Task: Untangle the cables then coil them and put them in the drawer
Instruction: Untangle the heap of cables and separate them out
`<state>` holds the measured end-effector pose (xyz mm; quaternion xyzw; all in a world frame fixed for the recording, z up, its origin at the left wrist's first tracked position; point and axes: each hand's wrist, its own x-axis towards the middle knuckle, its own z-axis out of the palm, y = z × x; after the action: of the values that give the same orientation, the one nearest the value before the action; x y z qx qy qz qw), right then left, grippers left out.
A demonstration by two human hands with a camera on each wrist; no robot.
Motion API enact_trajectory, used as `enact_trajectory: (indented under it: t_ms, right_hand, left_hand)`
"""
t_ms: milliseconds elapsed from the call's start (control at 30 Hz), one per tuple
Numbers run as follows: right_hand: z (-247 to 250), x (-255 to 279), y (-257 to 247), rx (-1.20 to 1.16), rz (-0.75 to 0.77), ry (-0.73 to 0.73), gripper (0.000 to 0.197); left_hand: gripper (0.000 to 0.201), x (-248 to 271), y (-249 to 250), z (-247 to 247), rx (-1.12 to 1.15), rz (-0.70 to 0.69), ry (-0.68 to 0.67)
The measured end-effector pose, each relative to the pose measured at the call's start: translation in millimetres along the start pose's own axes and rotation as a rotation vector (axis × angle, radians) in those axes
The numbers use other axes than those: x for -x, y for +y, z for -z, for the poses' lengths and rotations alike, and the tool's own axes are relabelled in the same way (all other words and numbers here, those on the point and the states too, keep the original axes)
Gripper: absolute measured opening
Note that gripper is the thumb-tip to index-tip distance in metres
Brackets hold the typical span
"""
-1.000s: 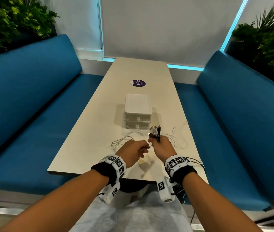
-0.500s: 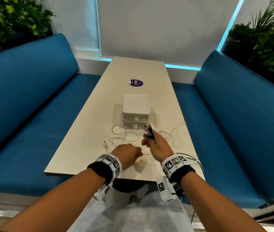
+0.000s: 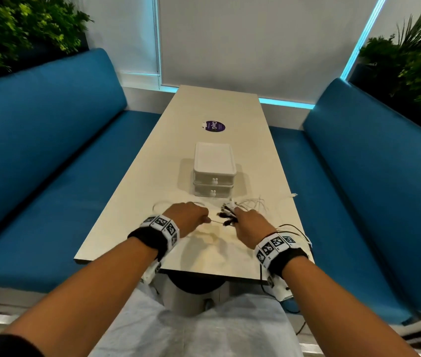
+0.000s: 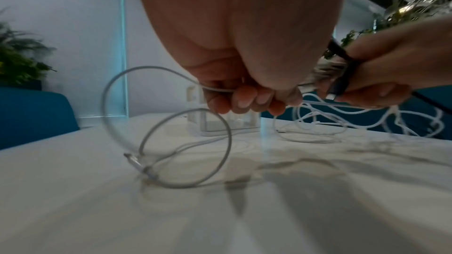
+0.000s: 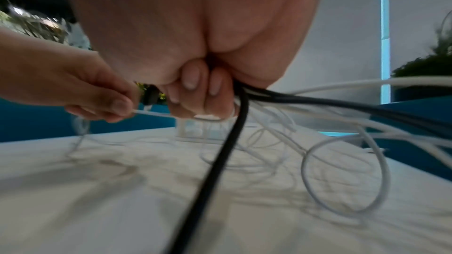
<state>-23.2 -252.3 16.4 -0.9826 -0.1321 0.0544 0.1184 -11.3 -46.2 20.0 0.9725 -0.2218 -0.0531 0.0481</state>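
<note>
My left hand [image 3: 191, 215] [image 4: 247, 101] pinches a thin white cable [image 4: 168, 136] that loops down to the table, its plug [image 4: 137, 163] lying on the surface. My right hand [image 3: 248, 222] [image 5: 203, 96] grips a bundle of cable ends [image 3: 226, 212], black and white, plugs sticking out toward the left hand. A black cable [image 5: 220, 161] hangs from this fist, and white cables [image 5: 342, 161] trail in tangled loops to the right. A white two-drawer box [image 3: 214, 173] stands just beyond both hands with both drawers closed.
The long beige table [image 3: 204, 112] carries a purple round sticker [image 3: 214, 126] further back. Blue benches [image 3: 36, 155] run along both sides. One white plug [image 3: 293, 195] lies near the table's right edge. Black cables [image 3: 297, 231] hang over the right front corner.
Both hands have dropped closer to the table and drawn a little apart. A white strand is now stretched between them. The right hand's bundle has tilted toward the left.
</note>
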Motion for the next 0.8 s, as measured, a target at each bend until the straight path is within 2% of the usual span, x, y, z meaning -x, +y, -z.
enact_trajectory:
  t_ms: [133,267,400,500,633,733,800]
  right_hand:
    - [4.3,8.9,31.5,0.081,-0.209,0.059,0.03]
    - [-1.3,11.1,27.6,-0.128,-0.331,0.135,0.026]
    - [-6.9,7.0,-4.9,-0.387,-0.202,0.238,0.025]
    - [-18.0,6.9,-20.6,-0.42,-0.061,0.177,0.025]
    - [-17.7,1.6,-24.6,-0.531,-0.05,0.059,0.019]
    - [-15.7,-1.4,-18.1,-0.467,-0.035,0.003,0.013]
    - [-18.1,-0.4,-13.8,-0.379,-0.021,-0.016,0.015]
  left_hand:
    - [0.031,4.4,-26.8,2.8,0.004,0.08,0.008]
    - [0.032,3.0,-11.1,-3.5,0.049,0.078,-0.02]
    - [0.03,-4.2,23.9,-11.4,0.087,0.064,-0.018]
    - [0.02,-9.6,32.4,-14.7,0.237,0.05,0.003]
    - [0.02,-4.7,26.2,-20.8,0.364,0.045,0.005]
    - [0.016,0.0,21.0,-21.3,0.45,0.025,0.035]
    - [0.022,2.0,15.8,-15.0,0.45,0.03,0.037]
